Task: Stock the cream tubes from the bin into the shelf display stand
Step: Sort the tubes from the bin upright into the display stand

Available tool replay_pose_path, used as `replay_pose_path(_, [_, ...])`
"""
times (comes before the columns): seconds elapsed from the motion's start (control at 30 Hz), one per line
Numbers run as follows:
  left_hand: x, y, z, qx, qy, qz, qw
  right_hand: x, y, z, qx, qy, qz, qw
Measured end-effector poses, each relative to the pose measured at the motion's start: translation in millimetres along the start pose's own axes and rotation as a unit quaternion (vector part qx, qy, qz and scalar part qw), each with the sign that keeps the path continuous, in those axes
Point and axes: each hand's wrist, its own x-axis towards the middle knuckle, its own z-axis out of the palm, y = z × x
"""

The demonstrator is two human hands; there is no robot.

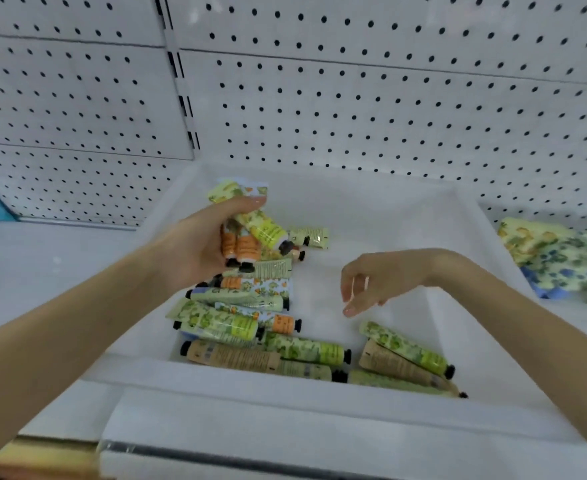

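Tubes (247, 233), a whole bunch, gripped in my left hand (198, 247) over the bin (406, 216); my right hand (371, 282) hangs loosely open, empty.

A single head-worn wide-angle view looks forward and steeply down from just above the forearms, close to a white bin (371, 209) that fills the centre and lower frame. The pegboard (389, 98) spans the top, bowed by the lens. The shelf (42, 265) shows at left and right edges.
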Motion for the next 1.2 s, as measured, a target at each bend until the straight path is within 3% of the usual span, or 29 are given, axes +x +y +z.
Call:
replay_pose_path(0.17, [-3,-4,8,0.082,-0.037,-0.013,0.996,-5,17,-3,-0.024,-0.096,0.090,0.991])
replay_pose_path(0.33, [-5,-5,8,0.138,-0.058,-0.035,0.988,-2,6,8,-0.045,-0.162,0.082,0.982])
replay_pose_path(0.53, [-9,-6,16,0.130,-0.069,-0.044,0.988,0,7,11,-0.062,-0.197,0.067,0.976])
replay_pose_path(0.77, [-13,-6,21,0.176,-0.091,-0.048,0.979,3,12,-2,-0.014,-0.088,0.017,0.996])
replay_pose_path(0.87, [-13,-5,19,0.185,-0.092,-0.041,0.978,-7,14,-11,0.072,-0.040,-0.024,0.996])
replay_pose_path(1.0, [-18,-2,22,0.194,-0.075,-0.023,0.978,-25,16,-23,0.200,0.012,-0.066,0.977])
replay_pose_path(1.2, [-30,6,42,0.201,-0.058,0.024,0.978,-77,17,-42,0.322,0.164,-0.111,0.926])
